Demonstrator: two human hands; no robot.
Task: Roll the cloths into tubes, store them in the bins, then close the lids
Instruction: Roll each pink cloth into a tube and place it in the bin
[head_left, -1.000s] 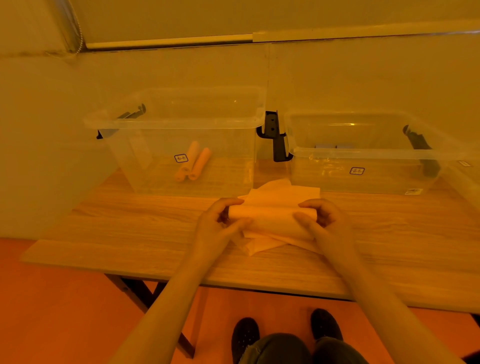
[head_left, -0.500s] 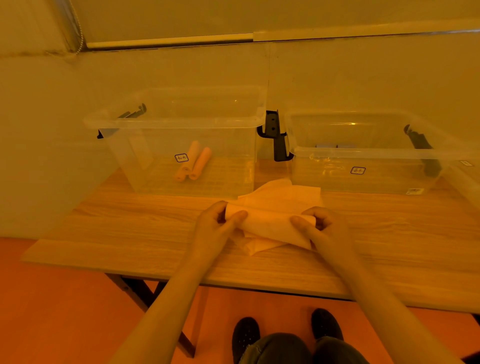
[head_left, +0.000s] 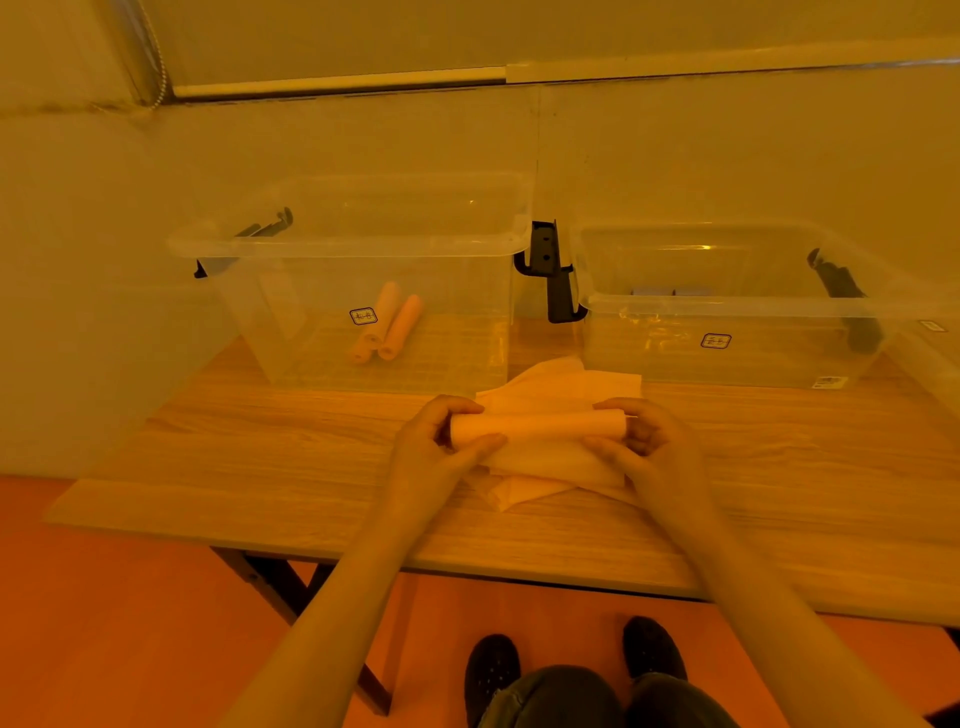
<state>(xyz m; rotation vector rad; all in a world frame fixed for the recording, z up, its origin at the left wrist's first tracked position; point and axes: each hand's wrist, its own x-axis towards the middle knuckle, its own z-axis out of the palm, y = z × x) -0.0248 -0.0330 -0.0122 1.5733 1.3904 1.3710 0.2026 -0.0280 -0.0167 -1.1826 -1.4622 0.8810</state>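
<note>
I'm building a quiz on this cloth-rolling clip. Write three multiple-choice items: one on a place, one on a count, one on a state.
1. Where do the finished rolled cloth tubes lie?
A. in the left clear plastic bin
B. on the floor
C. on the wooden table

2. How many finished tubes lie there?
A. none
B. two
C. five

3. What is the state of the cloth being rolled?
A. flat and untouched
B. hanging off the table edge
C. partly rolled, held at each end by the left hand and right hand

Answers: 1 A, seen through the bin's wall; 2 B, side by side; 3 C, both hands grip its ends.
</note>
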